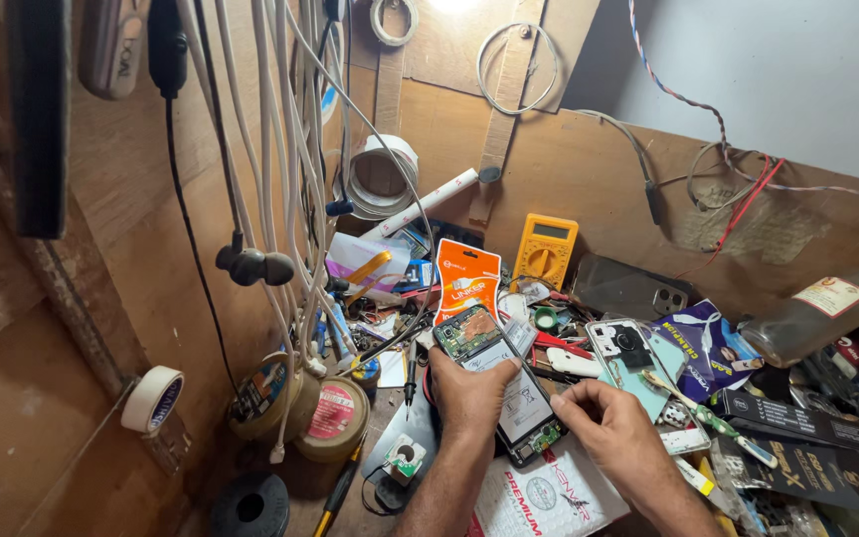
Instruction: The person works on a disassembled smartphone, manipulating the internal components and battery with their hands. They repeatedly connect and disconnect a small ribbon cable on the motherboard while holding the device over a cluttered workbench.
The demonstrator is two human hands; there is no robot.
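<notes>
While left hand (pixel 469 393) grips opened phone (pixel 504 383), right hand (pixel 610 428) touches it.

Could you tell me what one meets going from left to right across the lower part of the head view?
Roll of white tape → round tins → left hand → opened phone → right hand → black flat boxes.
</notes>
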